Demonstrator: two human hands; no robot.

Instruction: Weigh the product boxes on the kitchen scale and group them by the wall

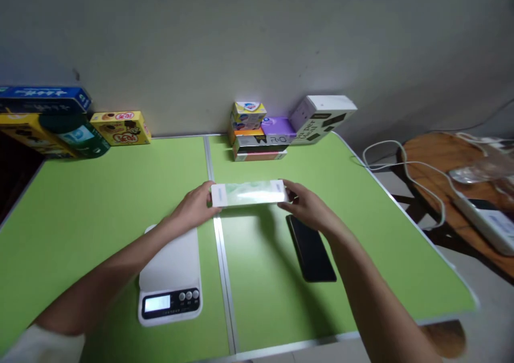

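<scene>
A slim, glossy white-and-pale-green rectangular carton [251, 193] is held level above the middle of the light-green desk [261, 299] with pale metal edging, its left end over the metal seam [225, 277] that runs from the far edge to the near edge. A shadow below suggests that it is off the surface.

The likeliest trouble is a slip: each hand grips only an end, so uneven pressure or one hand letting go first could tip the carton. Lowered toward the near edge on the right, it could land on the flat black phone [311, 250], which lies just below the right wrist. The left forearm passes over the white kitchen scale [171, 277] with a lit display; a dropped elbow could press its plate or nudge it. Whether arm and plate touch, I cannot tell. Pushed too far toward the far edge, the carton could knock the stack of small coloured boxes [259, 138].

The left hand [196, 202] reaches in from the near left corner, thumb on the near side and fingers behind, spread only to the carton's width. The right hand [305, 205] mirrors it, its forearm crossing the near edge; its curled fingertips are partly hidden.
</scene>
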